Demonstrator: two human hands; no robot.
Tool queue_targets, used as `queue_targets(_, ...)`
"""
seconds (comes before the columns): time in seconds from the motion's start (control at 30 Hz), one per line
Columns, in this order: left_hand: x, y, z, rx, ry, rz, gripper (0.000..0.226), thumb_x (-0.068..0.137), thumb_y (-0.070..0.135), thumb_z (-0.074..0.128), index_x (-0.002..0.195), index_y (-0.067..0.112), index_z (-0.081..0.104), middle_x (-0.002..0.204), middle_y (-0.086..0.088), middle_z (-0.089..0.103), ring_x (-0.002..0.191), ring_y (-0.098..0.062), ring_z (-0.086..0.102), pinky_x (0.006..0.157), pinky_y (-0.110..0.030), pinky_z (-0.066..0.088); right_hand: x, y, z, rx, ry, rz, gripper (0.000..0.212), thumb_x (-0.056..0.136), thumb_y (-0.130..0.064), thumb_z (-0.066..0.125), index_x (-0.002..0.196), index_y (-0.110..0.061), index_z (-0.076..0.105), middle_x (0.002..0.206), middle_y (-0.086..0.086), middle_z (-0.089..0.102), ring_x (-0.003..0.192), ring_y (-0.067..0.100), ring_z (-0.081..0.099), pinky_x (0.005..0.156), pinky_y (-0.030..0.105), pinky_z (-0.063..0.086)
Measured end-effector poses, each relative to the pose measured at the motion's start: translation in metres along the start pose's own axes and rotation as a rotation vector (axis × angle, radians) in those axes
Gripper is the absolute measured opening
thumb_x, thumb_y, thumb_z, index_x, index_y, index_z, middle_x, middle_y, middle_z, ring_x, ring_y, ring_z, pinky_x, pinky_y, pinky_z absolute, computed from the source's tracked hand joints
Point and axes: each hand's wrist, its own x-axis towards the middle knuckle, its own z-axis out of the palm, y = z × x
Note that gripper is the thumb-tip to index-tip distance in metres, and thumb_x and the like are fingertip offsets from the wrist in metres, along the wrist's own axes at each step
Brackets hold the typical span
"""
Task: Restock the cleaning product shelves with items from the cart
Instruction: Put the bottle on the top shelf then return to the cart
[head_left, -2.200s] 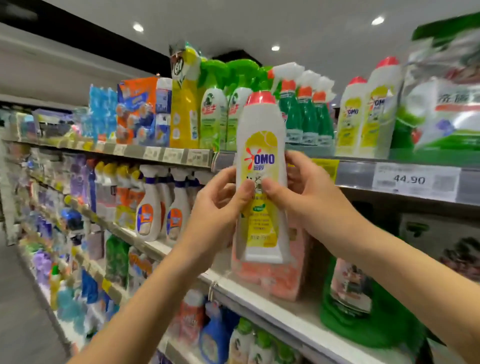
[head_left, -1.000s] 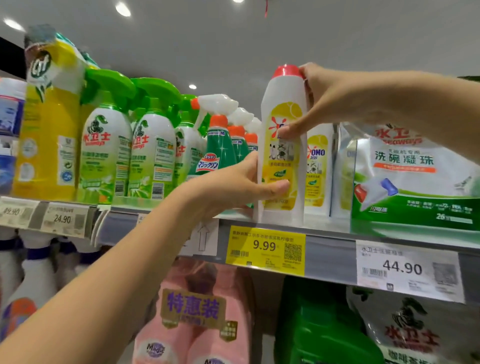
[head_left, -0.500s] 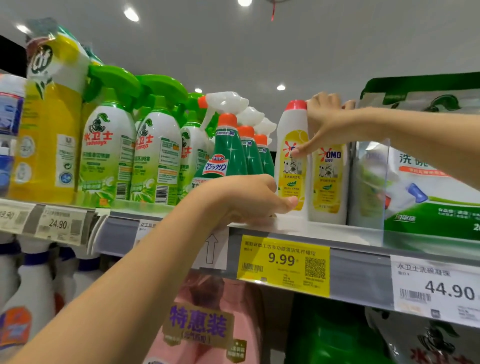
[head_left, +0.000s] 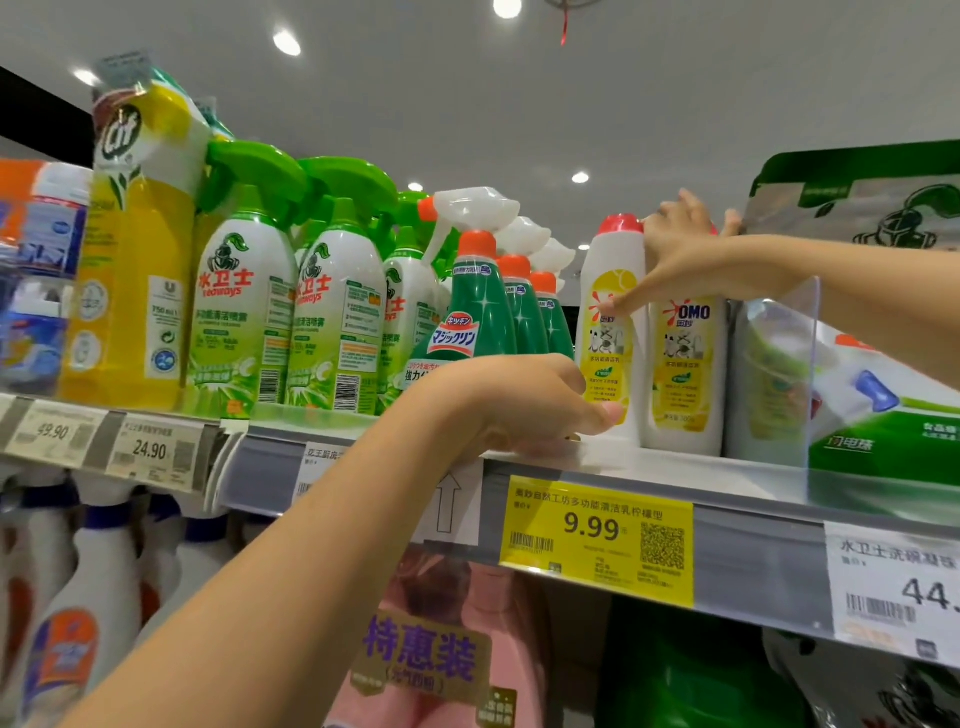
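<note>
Grey ceiling (head_left: 727, 93), round recessed lights (head_left: 287, 42), thin red ribbon (head_left: 564, 28) hanging down, yellow 9.99 price tag (head_left: 597, 540)

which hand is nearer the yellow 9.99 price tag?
Left. The left hand is at the shelf edge, just above the yellow price tag. The right hand is higher, up at the tops of the white bottles.

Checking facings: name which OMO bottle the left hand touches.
The left OMO bottle, beside the green spray bottles: the left hand touches its lower front, and its red cap shows. The right OMO bottle has its top behind the right hand.
</note>
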Motion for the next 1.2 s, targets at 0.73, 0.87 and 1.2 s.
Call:
queue_targets(0.73, 0.013, -0.01, 0.001, -0.109, -0.015, -0.005, 0.046, 0.099, 0.039, 0.05, 0.142, 0.022, 0.046, 0.142, 0.003, 0.049, 0.122, -0.015, 0.049, 0.092, -0.024, 0.04, -0.013, 0.016, -0.025, 0.16, 0.081, -0.097, 0.033, 0.102, -0.019, 0.045, 0.129, -0.002, 0.053, 0.125, 0.018, 0.055, 0.103, 0.028, 0.052, 0.079, 0.034, 0.042)
queue_targets(0.87, 0.014, -0.012, 0.001, -0.157, -0.021, -0.027, 0.05, 0.097, 0.039, 0.052, 0.144, 0.027, 0.041, 0.144, 0.004, 0.047, 0.124, -0.016, 0.05, 0.085, -0.022, 0.046, -0.029, 0.011, -0.047, 0.158, 0.065, -0.128, 0.031, 0.101, -0.021, 0.046, 0.126, -0.008, 0.058, 0.126, 0.014, 0.059, 0.112, 0.03, 0.055, 0.091, 0.039, 0.045)
queue_targets(1.2, 0.013, -0.012, 0.0, -0.181, -0.091, 0.001, 0.058, 0.091, 0.052, 0.055, 0.144, 0.032, 0.039, 0.15, 0.004, 0.041, 0.131, -0.019, 0.045, 0.109, -0.04, 0.039, -0.054, -0.009, -0.093, 0.274, -0.14, -0.229, 0.033, 0.1, -0.028, 0.048, 0.124, -0.012, 0.063, 0.117, 0.006, 0.063, 0.105, 0.027, 0.061, 0.094, 0.039, 0.05)
